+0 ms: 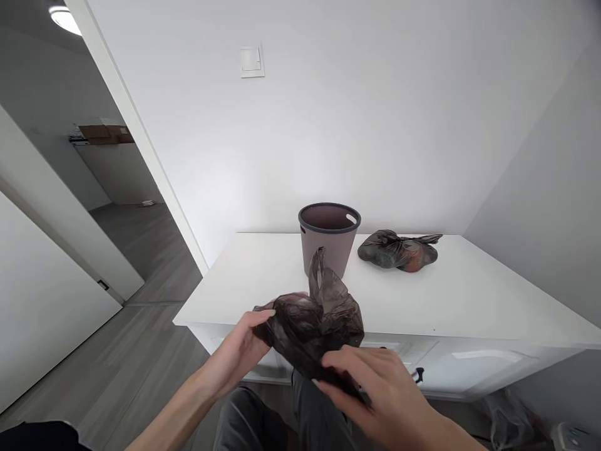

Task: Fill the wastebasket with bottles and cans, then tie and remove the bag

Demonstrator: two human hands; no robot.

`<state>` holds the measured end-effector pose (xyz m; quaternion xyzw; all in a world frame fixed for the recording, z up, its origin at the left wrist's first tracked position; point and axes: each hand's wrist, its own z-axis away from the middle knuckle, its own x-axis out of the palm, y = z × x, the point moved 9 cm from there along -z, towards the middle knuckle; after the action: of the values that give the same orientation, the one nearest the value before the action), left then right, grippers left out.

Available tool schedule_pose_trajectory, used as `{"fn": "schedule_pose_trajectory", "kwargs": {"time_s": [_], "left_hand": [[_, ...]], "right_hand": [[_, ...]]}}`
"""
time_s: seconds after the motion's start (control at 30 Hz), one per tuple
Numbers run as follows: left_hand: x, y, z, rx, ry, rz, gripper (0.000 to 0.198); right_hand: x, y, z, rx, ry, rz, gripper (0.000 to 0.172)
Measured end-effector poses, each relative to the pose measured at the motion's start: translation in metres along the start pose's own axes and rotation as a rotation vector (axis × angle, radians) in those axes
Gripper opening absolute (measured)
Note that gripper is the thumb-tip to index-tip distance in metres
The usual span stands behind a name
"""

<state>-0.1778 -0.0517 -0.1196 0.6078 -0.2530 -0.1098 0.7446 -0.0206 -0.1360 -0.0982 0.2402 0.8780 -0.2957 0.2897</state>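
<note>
A thin, dark, see-through plastic bag (323, 313) is spread between my two hands in front of the cabinet's edge. My left hand (246, 338) grips its left side, with the thumb on top and the other fingers hidden behind the film. The lower right part of the bag is pinched between the thumb and fingers of my right hand (364, 382). Just beyond the bag stands a mauve trash bin (328, 244) with a dark rim and a handle slot, upright on the white cabinet.
A tied dark bag (397, 250) with something orange inside lies right of the bin on the white cabinet top (469, 288). Behind is a wall with a light switch (252, 61). At left is a doorway; clear plastic (507, 413) lies at lower right.
</note>
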Motion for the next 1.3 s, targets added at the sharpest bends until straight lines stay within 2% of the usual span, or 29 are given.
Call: {"fn": "schedule_pose_trajectory", "kwargs": {"time_s": [0.13, 0.2, 0.27, 0.33, 0.43, 0.57, 0.63, 0.73, 0.83, 0.97, 1.13, 1.23, 1.3], "left_hand": [[-0.001, -0.004, 0.004, -0.130, -0.099, 0.024, 0.075], [-0.001, -0.005, 0.006, -0.158, -0.113, -0.116, 0.069], [0.002, -0.005, 0.008, -0.130, -0.116, -0.303, 0.055], [0.005, -0.004, 0.012, -0.065, -0.102, -0.438, 0.045], [0.010, -0.002, 0.019, 0.046, -0.061, -0.518, 0.042], [0.012, 0.000, 0.031, 0.074, -0.016, -0.612, 0.039], [0.020, -0.001, 0.037, 0.047, -0.071, -0.622, 0.041], [0.035, 0.000, 0.047, 0.050, -0.193, -0.635, 0.049], [0.033, 0.000, 0.055, 0.051, -0.186, -0.664, 0.054], [0.010, -0.004, 0.065, 0.033, -0.075, -0.624, 0.052], [-0.021, -0.004, 0.070, 0.003, 0.127, -0.642, 0.051], [-0.036, 0.008, 0.068, 0.065, 0.260, -0.649, 0.051], [-0.044, 0.022, 0.069, 0.155, 0.392, -0.687, 0.051]], "right_hand": [[0.014, -0.013, 0.000, -0.064, -0.041, -0.008, 0.004], [0.025, -0.013, 0.003, -0.048, -0.067, -0.042, 0.005], [0.036, -0.010, 0.006, 0.007, -0.107, -0.115, 0.011], [0.049, -0.003, 0.009, 0.150, -0.193, -0.270, 0.021], [0.065, 0.013, 0.017, 0.485, -0.322, -0.542, 0.036], [0.073, 0.030, 0.023, 0.829, -0.362, -0.910, 0.070], [0.076, 0.035, 0.023, 0.929, -0.343, -1.059, 0.079], [0.069, 0.045, 0.017, 0.940, -0.233, -1.025, 0.075], [0.059, 0.050, 0.013, 0.890, -0.135, -0.933, 0.066], [0.046, 0.049, 0.010, 0.818, -0.124, -0.879, 0.068], [0.019, 0.051, 0.013, 0.792, -0.130, -0.809, 0.071], [0.002, 0.049, 0.020, 0.770, -0.127, -0.724, 0.070], [-0.007, 0.048, 0.030, 0.744, -0.127, -0.644, 0.068]]}}
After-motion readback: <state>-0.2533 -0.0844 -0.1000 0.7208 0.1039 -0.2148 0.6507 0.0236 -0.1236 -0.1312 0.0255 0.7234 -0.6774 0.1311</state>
